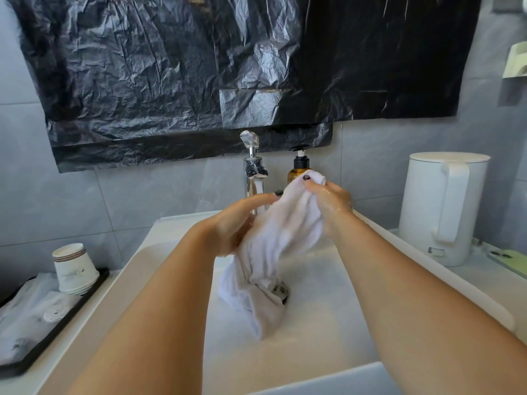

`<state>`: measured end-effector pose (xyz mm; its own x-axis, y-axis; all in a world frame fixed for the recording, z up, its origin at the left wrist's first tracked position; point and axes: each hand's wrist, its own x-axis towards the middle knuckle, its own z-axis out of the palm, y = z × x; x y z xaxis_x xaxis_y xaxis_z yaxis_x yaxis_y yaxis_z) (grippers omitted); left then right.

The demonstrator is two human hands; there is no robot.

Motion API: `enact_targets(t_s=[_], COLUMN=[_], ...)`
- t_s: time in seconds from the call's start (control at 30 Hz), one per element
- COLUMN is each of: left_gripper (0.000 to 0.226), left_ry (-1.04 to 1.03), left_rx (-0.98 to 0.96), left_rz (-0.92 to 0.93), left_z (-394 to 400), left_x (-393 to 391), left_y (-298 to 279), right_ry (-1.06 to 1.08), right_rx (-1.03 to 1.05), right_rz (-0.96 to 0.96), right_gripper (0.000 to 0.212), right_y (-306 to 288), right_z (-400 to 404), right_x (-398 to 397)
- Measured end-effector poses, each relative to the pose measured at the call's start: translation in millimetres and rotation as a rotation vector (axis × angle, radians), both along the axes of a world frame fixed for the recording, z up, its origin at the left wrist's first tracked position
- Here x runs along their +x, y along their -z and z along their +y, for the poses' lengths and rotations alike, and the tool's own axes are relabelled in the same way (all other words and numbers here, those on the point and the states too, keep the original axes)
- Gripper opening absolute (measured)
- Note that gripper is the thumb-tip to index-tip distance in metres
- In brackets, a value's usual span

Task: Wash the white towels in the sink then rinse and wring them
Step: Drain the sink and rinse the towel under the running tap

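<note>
Both hands, left [236, 223] and right [328, 201], around white towel [273, 246] above sink [328, 309].

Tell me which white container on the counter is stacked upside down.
The paper cups left of the sink, on the black tray: they sit rim-down in a nested stack. The white kettle on the right stands upright with its lid on top.

Both hands [281, 212] clenched (wet), forearms extended

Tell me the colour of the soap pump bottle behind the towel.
Amber-brown bottle with a black pump, seen in the head view.
</note>
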<state>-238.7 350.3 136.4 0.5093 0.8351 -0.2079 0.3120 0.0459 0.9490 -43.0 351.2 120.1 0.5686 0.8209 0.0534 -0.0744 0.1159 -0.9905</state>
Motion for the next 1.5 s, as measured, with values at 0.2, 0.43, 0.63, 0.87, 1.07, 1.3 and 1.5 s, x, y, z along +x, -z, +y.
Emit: enact_targets(t_s=[0.2,0.43,0.63,0.87,1.07,1.3,1.5], left_gripper=[0.048,0.022,0.019,0.012,0.011,0.018,0.022], left_ry=[-0.102,-0.414,-0.528,-0.804,-1.043,-0.844,-0.237], left_rx=[0.018,0.215,0.532,0.094,0.077,0.461,0.169], left_rz=[0.053,-0.084,0.256,-0.365,-0.715,0.299,0.383], left_z=[-0.7,9.7,16.0,7.4,8.8,20.8,-2.1], left_x=[-2.1,4.6,4.4,-8.2,-20.5,-13.6,10.3], left_y=[-3.8,4.1,9.3,-5.0,-13.8,1.5,12.1], right_ry=[-0.348,-0.142,-0.369,-0.709,-0.927,-0.512,-0.430], right_rx=[0.136,-0.311,-0.074,-0.273,-0.462,-0.054,0.047], right_rz=[-0.013,-0.266,0.359,0.164,0.072,0.204,0.256], right_gripper=[0.024,0.039,0.031,0.015,0.023,0.022,0.008], right_y=[-5.5,9.1,1.6,12.3,23.5,3.6,4.9], right_z=[7.3,6.9,8.2,-1.9,5.2,9.5,11.8], right_x=[-15.8,-17.2,-13.5,-24.2,-49.3,-39.2,-34.1])
